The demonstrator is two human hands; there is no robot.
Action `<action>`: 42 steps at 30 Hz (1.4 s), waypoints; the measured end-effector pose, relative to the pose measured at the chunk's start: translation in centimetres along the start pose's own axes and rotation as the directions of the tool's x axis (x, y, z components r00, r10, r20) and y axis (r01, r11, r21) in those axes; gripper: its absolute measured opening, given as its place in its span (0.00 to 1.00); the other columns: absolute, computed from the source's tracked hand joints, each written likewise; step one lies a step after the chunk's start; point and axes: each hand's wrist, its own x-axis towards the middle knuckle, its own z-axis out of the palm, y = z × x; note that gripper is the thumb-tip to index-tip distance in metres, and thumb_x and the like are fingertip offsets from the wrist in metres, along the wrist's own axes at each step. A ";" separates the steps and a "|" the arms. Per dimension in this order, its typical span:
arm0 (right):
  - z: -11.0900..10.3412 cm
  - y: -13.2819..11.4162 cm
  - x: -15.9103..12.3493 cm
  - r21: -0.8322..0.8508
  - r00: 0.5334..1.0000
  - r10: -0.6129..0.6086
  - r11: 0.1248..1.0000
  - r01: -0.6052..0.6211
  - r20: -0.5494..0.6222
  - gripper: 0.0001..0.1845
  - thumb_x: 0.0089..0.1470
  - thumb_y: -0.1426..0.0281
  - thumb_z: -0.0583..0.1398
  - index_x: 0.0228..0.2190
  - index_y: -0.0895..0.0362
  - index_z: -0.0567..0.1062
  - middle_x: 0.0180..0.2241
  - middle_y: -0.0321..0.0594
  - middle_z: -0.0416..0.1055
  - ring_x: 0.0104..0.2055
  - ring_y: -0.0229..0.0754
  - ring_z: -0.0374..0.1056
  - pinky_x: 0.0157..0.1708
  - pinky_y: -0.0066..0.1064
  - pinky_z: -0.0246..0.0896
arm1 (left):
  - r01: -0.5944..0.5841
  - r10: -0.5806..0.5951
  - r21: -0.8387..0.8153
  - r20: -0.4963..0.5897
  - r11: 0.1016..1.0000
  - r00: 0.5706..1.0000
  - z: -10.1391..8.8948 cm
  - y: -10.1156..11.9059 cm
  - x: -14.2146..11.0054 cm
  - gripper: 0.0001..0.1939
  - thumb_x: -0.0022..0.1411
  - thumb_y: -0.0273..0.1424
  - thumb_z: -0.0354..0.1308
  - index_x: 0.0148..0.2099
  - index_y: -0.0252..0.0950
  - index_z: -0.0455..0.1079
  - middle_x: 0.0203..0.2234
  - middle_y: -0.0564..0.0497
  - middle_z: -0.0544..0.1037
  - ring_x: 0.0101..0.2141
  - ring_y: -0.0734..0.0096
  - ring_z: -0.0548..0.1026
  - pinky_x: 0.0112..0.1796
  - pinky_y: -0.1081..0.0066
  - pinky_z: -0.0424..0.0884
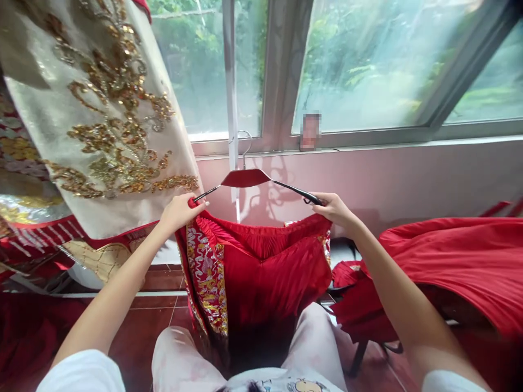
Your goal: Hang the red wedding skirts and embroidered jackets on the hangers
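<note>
A red pleated skirt [261, 272] with a gold-and-white embroidered panel hangs open between my hands, its waistband spread wide. My left hand [180, 211] pinches the skirt's left waistband corner against the left end of a hanger [249, 178]. My right hand [333, 208] grips the right waistband corner at the hanger's right end. The hanger has a red padded centre, thin dark arms and a metal hook, and it sits level just above the skirt. The lower skirt drops between my knees.
A cream garment [98, 109] with gold sequin embroidery hangs at the upper left. More red fabric [457, 261] lies draped at the right. A pink wall and large windows [368, 71] stand ahead. Dark red floor tiles [155, 310] show below.
</note>
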 end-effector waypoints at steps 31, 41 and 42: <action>3.3 -10.6 4.8 -0.642 0.997 -0.076 0.765 0.050 -0.013 0.12 0.51 0.72 0.58 0.18 0.60 0.71 0.18 0.40 0.61 0.25 0.39 0.59 0.28 0.32 0.54 | 0.015 0.003 0.306 -0.059 0.952 0.998 1.2 -0.2 -0.4 0.20 0.63 0.48 0.46 0.36 0.39 0.70 0.29 0.41 0.79 0.35 0.51 0.77 0.30 0.68 0.62; 5.4 -7.6 7.4 -0.357 0.915 -0.283 0.855 0.377 0.288 0.16 0.54 0.61 0.57 0.39 0.59 0.73 0.37 0.43 0.74 0.34 0.41 0.66 0.34 0.29 0.57 | 0.139 -0.019 0.427 -0.272 0.893 0.962 -0.4 1.4 -3.2 0.20 0.61 0.42 0.49 0.46 0.31 0.67 0.42 0.34 0.74 0.46 0.46 0.70 0.37 0.63 0.66; 5.9 -7.5 7.7 -0.330 0.917 -0.271 0.872 0.362 0.292 0.15 0.54 0.60 0.57 0.37 0.59 0.72 0.33 0.41 0.74 0.32 0.39 0.65 0.32 0.28 0.56 | 0.163 -0.043 0.459 -0.260 0.873 0.965 -0.7 1.9 -3.7 0.20 0.61 0.42 0.48 0.45 0.31 0.68 0.41 0.34 0.74 0.46 0.46 0.71 0.36 0.62 0.66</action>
